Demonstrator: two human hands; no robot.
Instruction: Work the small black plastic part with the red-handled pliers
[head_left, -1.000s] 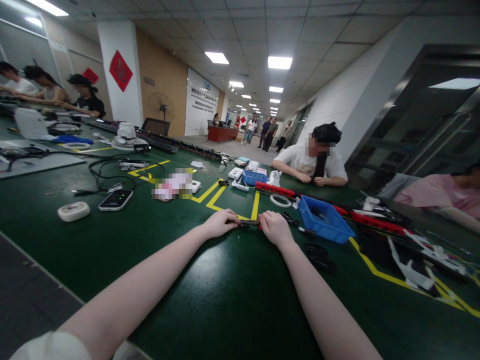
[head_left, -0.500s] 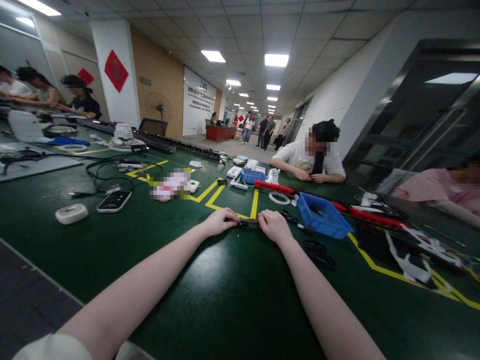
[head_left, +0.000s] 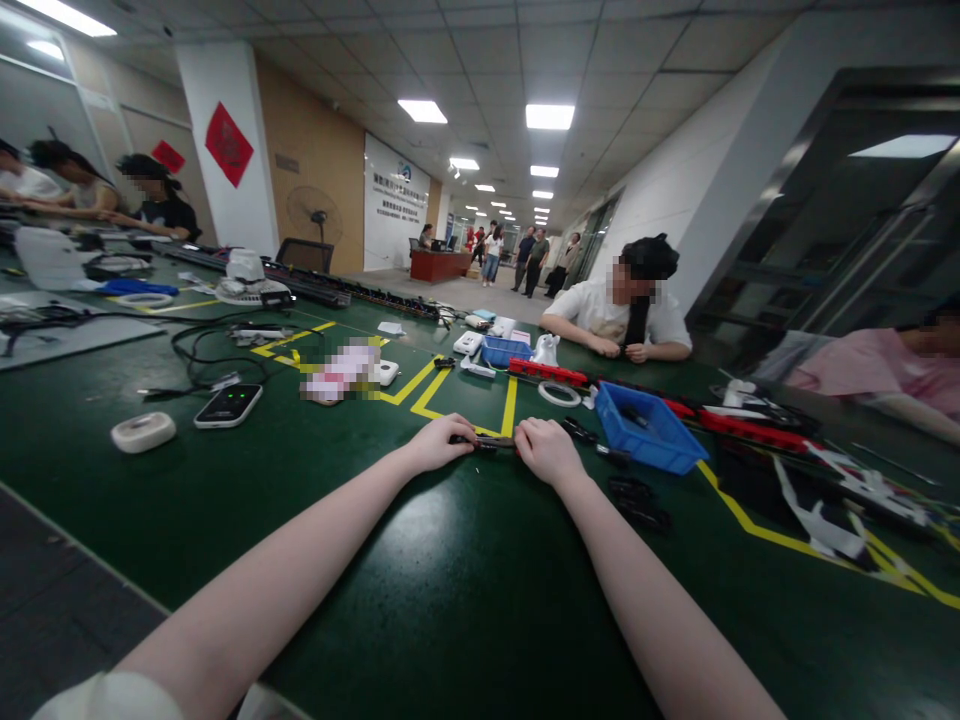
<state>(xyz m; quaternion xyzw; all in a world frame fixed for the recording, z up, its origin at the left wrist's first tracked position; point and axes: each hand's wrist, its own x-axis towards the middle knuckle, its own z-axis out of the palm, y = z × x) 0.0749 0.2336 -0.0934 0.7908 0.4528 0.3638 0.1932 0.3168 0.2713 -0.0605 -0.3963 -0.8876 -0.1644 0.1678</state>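
Observation:
My left hand (head_left: 442, 442) is closed, its fingertips pinching a small black piece (head_left: 463, 440) whose kind I cannot make out. Closed as well, my right hand (head_left: 547, 450) grips what look like pliers (head_left: 495, 442), with dark metal jaws pointing left and a bit of red at the fingers. The tips of the pliers meet the black piece between the two hands, low over the green table (head_left: 450, 580). My fingers hide most of the handles. A tiny white scrap (head_left: 477, 470) lies on the table just below.
Right of my hands are a blue bin (head_left: 651, 428), black cable bundles (head_left: 637, 503) and a white tape roll (head_left: 559, 395). To the left lie a black-faced device (head_left: 229, 406), a white rounded case (head_left: 143, 432) and a blurred-out phone (head_left: 341, 372). A co-worker (head_left: 619, 310) sits across.
Both hands keep nearly the same place and hold. The view has shifted very slightly, and the metal tool between the hands has tilted or moved a little.

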